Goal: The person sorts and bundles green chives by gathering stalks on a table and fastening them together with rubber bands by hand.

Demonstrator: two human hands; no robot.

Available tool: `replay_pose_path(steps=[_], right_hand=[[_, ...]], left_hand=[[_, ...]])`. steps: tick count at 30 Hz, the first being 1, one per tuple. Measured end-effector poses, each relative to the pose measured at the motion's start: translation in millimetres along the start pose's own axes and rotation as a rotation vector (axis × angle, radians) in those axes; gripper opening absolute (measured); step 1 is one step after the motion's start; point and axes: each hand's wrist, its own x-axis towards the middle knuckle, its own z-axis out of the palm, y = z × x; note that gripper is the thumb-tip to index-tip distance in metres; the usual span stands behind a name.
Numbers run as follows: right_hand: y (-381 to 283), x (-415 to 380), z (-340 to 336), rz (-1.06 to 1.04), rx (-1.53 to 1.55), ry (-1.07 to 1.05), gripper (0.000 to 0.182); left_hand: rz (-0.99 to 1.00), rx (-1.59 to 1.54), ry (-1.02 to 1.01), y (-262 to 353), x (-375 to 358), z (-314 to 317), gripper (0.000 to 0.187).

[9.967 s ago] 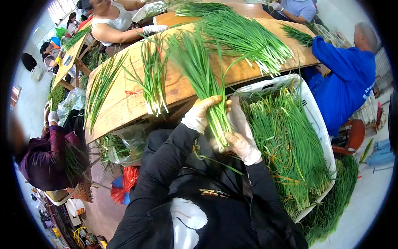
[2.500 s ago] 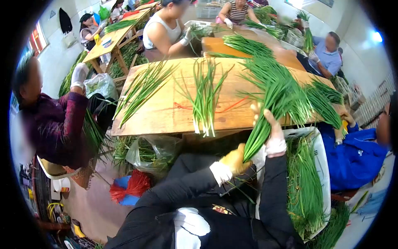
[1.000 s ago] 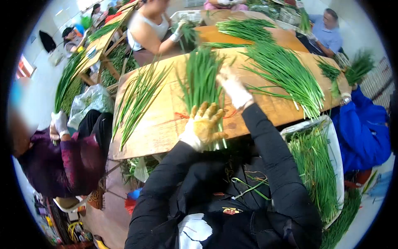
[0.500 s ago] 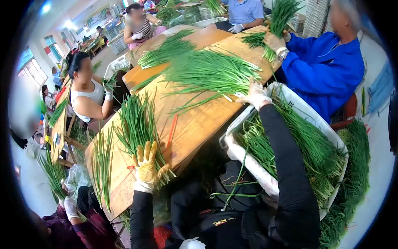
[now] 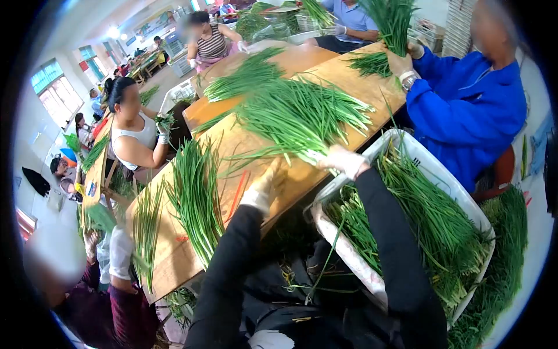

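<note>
My right hand [image 5: 345,161], in a pale glove, is closed around the white stem ends of some garlic chives [image 5: 290,131] at the right edge of the wooden table [image 5: 256,218]. The leaves fan out to the left over the table, against a larger pile [image 5: 331,104]. My left hand [image 5: 265,183], in a yellow-stained glove, is held over the table just left of those stems, fingers stretched out and holding nothing. Left of it lies a loose bunch of chives [image 5: 196,198], with a thinner bunch [image 5: 147,232] beyond. A red strip [image 5: 237,195] rests near my left hand.
A white crate [image 5: 468,200] full of chives stands at my right, with more chives [image 5: 503,256] on the floor beside it. A person in a blue jacket [image 5: 465,104] holds chives across the corner. Other people sit around the table, one close at my left [image 5: 125,308].
My left hand has left the loose bunch and moved right and up toward the pile. My right hand has shifted slightly down and left, drawing chive stems together and closing on them.
</note>
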Motion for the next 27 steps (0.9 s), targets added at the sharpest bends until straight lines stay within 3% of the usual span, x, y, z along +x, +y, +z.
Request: replay_pose_path(steps=[1, 4, 6, 7, 8, 11, 12, 14, 15, 17, 18, 20, 21, 23, 25, 26, 27], right_hand=[[-33, -43, 0, 0.012, 0.24, 0.018, 0.039], [-5, -32, 35, -0.007, 0.545, 0.019, 0.032], [-35, -49, 46, 0.13, 0.256, 0.07, 0.028], [-50, -54, 54, 0.111, -0.087, 0.205, 0.028], [-56, -58, 64, 0.018, -0.3, 0.248, 0.032], [-36, -36, 102, -0.245, -0.475, 0.301, 0.036], [-64, -71, 65, -0.184, -0.343, 0.026, 0.033], [-36, -67, 28, -0.341, 0.28, -0.241, 0.033], [-40, -74, 8, -0.172, 0.385, -0.015, 0.034], [-22, -56, -18, -0.037, 0.148, 0.468, 0.042], [7, -20, -14, -0.083, -0.196, 0.72, 0.051], [38, 27, 4, -0.043, -0.486, 0.783, 0.063], [30, 28, 11, 0.023, -0.465, 0.666, 0.067], [14, 30, 22, 0.036, -0.556, 0.439, 0.053], [-13, 17, 32, 0.06, -0.393, 0.281, 0.038], [-32, -5, 35, 0.115, -0.123, 0.282, 0.031], [-34, -13, 42, -0.023, -0.193, 0.259, 0.023]], left_hand=[[0.004, -0.001, 0.008, 8, 6, 14, 0.082], [-0.21, -0.192, 0.142, 21, 24, 48, 0.096], [-0.262, -0.114, -0.01, 46, 6, 89, 0.084], [-0.272, -0.16, 0.046, 47, 3, 99, 0.068], [-0.176, -0.207, 0.209, 32, 17, 97, 0.048], [-0.244, -0.318, 0.327, 27, 9, 94, 0.017], [-0.327, -0.306, 0.236, 26, 12, 81, 0.017], [-0.295, -0.291, 0.326, 28, 13, 75, 0.017], [-0.354, -0.379, 0.324, 29, 9, 76, 0.018], [-0.321, -0.214, 0.33, 15, 26, 51, 0.019], [-0.327, -0.211, 0.347, 16, 27, 51, 0.019], [-0.297, -0.248, 0.35, 17, 26, 57, 0.019], [-0.271, -0.287, 0.357, 16, 25, 60, 0.019], [-0.251, -0.324, 0.339, 14, 25, 59, 0.018], [-0.244, -0.347, 0.327, 16, 24, 60, 0.016], [-0.232, -0.375, 0.328, 27, 12, 73, 0.015], [-0.216, -0.389, 0.322, 34, 5, 80, 0.016]])
